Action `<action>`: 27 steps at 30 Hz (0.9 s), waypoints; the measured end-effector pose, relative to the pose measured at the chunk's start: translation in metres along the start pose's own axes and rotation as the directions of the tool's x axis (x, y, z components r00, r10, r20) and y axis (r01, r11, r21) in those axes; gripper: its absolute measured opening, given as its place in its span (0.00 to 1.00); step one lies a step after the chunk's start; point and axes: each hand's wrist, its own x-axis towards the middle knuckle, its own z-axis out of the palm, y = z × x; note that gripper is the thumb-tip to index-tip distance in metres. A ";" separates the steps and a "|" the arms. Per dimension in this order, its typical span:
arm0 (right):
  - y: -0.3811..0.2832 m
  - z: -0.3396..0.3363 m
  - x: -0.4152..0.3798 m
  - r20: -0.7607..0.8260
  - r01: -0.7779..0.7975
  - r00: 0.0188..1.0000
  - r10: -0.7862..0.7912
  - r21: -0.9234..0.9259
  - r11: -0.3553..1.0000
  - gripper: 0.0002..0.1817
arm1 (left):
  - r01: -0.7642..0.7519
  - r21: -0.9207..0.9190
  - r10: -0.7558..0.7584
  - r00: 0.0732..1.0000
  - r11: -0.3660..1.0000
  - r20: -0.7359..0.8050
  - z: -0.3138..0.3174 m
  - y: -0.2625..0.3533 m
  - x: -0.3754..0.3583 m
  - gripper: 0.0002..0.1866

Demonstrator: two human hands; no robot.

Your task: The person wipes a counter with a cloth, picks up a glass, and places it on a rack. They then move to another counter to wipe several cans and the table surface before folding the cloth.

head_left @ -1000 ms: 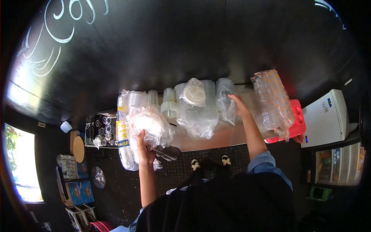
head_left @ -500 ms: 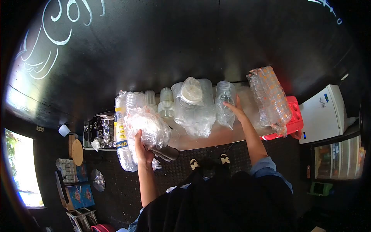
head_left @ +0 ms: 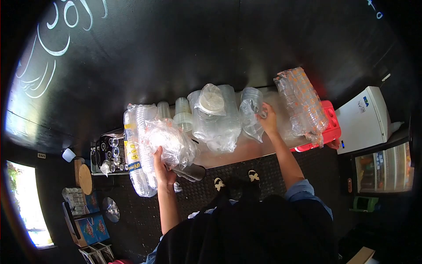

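My left hand grips a clear plastic bag of lids at the counter's front left. Under the bag, a dark cylinder pokes out at the edge. My right hand is closed on the plastic wrap of a sleeve of clear cups lying on the pale counter. Between my hands lies a larger bag of clear cups topped with a bag of lids.
A pack of water bottles hangs off the counter's left end beside a tray of small jars. A wrapped bundle of bottles rests on a red crate. A white fridge stands right. A black wall is behind.
My right hand slid slightly left and closed on the cup sleeve's wrap. My left hand has kept its hold on the lid bag. The view shifted a little.
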 end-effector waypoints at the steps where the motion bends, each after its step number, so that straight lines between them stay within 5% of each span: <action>1: 0.000 0.001 -0.001 -0.002 0.000 1.000 0.000 0.000 1.000 0.41 | 0.004 0.003 -0.004 1.000 1.000 0.002 -0.001 0.001 0.000 0.37; 3: -0.003 0.005 -0.003 -0.003 0.129 0.991 -0.134 -0.257 0.958 0.41 | 0.009 -0.001 -0.009 1.000 1.000 -0.005 0.000 0.002 -0.001 0.37; 6: -0.038 0.015 -0.017 -0.078 0.084 0.989 -0.124 -0.393 0.916 0.43 | 0.007 0.004 -0.007 1.000 1.000 -0.004 -0.003 0.004 0.000 0.37; 13: -0.051 0.035 -0.026 -0.106 -0.083 0.994 0.037 -0.474 0.876 0.46 | -0.012 0.028 0.013 1.000 1.000 -0.004 -0.007 0.004 -0.001 0.35; 15: -0.028 0.033 -0.017 -0.078 0.105 0.987 -0.141 -0.354 0.929 0.41 | -0.011 0.027 0.011 1.000 1.000 -0.006 -0.008 0.005 -0.002 0.35; 18: -0.013 0.023 -0.013 -0.059 0.160 0.984 -0.168 -0.123 0.980 0.34 | -0.010 0.037 0.011 1.000 0.999 -0.023 -0.008 0.009 -0.003 0.36; 27: -0.006 0.012 -0.001 -0.114 0.090 0.990 -0.082 0.073 0.993 0.18 | 0.011 0.014 -0.011 1.000 1.000 0.014 -0.007 0.020 -0.002 0.36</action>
